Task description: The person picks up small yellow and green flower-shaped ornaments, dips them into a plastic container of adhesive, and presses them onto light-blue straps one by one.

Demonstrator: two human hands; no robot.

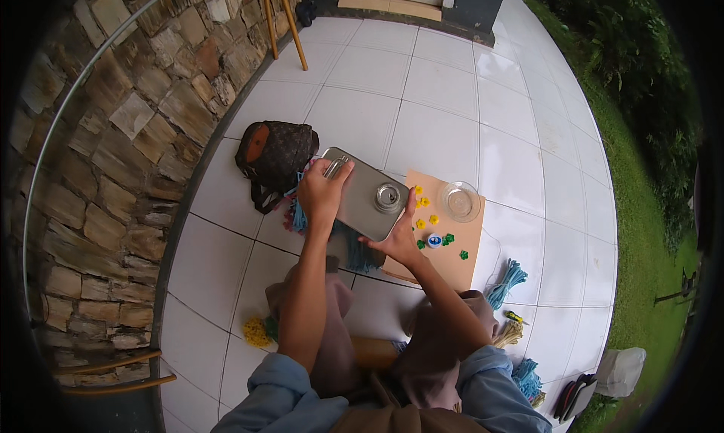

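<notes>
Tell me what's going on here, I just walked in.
A person's left hand and right hand hold up a grey rectangular tray carrying a clear round container. To its right, a tan rectangular board on the white tiled floor bears yellow flower-shaped pieces, green flower-shaped pieces, a small blue-and-white round pot and a clear round dish.

Head-worn fisheye, being aimed down and a bit forward
Left hand and right hand are being caught pretty close, around mid-frame; forearms are being let in from below, while the stone wall and lawn are being bent way out at the sides.
</notes>
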